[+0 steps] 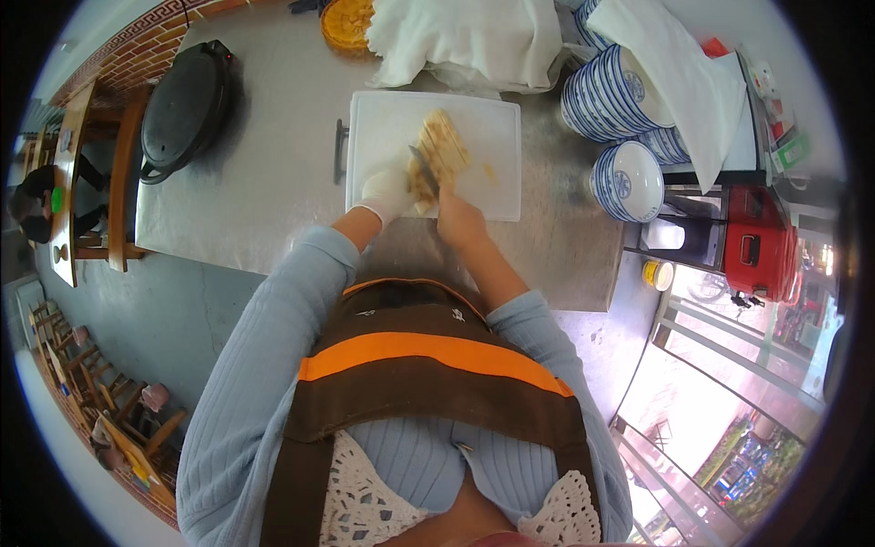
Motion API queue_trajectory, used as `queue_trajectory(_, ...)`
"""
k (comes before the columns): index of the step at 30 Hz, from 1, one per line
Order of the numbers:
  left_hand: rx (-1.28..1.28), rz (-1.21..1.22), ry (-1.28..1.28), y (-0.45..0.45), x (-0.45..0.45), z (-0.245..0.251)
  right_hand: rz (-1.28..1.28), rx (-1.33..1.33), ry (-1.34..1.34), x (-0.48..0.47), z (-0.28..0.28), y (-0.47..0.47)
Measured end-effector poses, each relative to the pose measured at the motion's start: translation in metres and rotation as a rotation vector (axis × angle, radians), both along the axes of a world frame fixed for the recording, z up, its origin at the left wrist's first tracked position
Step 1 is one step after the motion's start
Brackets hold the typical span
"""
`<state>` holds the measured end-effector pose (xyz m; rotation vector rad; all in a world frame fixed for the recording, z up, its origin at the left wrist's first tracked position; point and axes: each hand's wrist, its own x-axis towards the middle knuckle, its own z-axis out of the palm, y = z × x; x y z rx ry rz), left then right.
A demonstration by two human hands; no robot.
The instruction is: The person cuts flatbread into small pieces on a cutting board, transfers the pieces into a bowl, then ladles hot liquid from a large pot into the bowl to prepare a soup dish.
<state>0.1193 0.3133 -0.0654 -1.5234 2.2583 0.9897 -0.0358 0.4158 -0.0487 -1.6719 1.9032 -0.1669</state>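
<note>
A flatbread [443,142], browned in patches and cut into strips, lies on a white plastic cutting board [384,130]. My right hand [461,220] grips a kitchen knife [425,169], whose blade slants across the lower part of the bread. In a white glove, my left hand [387,194] presses at the near left edge of the bread, close to the blade. Its fingertips are partly hidden beside the bread. Small crumbs [489,169] lie on the board to the right.
The board rests on a steel table [287,157]. A black electric griddle [186,109] stands at left. White cloth [472,41] and a stack of golden flatbreads [347,24] lie at the back. Stacked blue-and-white bowls [601,96] stand right, partly under a cloth. A person [41,198] sits far left.
</note>
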Motion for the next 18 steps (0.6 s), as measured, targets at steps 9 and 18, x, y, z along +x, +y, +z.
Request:
queue_trajectory(9, 0.105, -0.09, -0.002, -0.018, -0.003, -0.014, 0.075, 0.143, 0.015, 0.009, 0.013, -0.038)
queue_trajectory(18, 0.085, -0.061, -0.048, -0.02, -0.006, 0.0, 0.007, -0.165, -0.015, 0.017, -0.034, -0.039)
